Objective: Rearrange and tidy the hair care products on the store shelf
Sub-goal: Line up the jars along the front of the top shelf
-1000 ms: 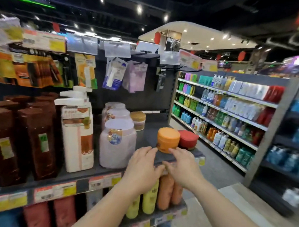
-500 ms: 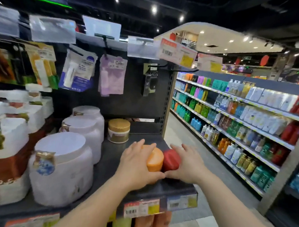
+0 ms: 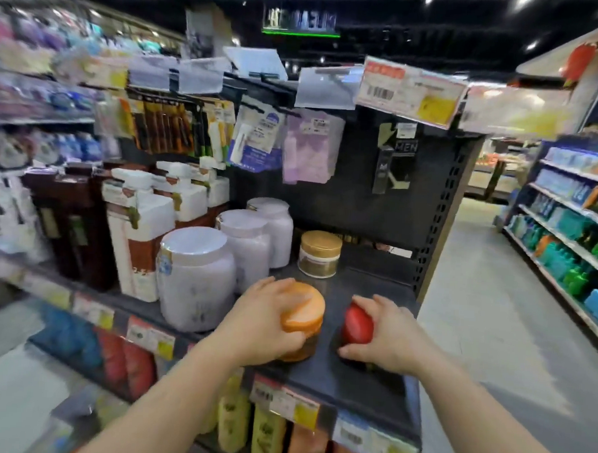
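- Left hand [image 3: 262, 322]: fingers curled over the lid and side of the orange-lidded jar [image 3: 302, 320], gripping it from the 9 o'clock side; the jar stands on the dark shelf [image 3: 363, 376] near its front edge.
- Right hand [image 3: 385, 336]: fingers and thumb wrapped round the red-lidded jar [image 3: 355, 323], holding it from the 3 o'clock side. The jar is tilted, its lid turned toward 9 o'clock; whether its base touches the shelf cannot be told.
- The two jars sit side by side, apart, with bare shelf showing between them.
- Gold-lidded jar [image 3: 319, 254]: upright at 12 o'clock from the orange-lidded jar, further back on the shelf.
- Three large white tubs [image 3: 196, 276]: in a row running back from 9 o'clock of the left hand toward 11 o'clock.
- White pump bottles [image 3: 138, 233] and dark brown bottles [image 3: 68, 230]: farther out at 10 o'clock.
- Price tags [image 3: 283, 402]: along the shelf's front lip at 6 o'clock, with yellow and orange bottles [image 3: 268, 434] on the level below.
- Hanging packets [image 3: 309, 146]: on pegs at 12 o'clock above the shelf.
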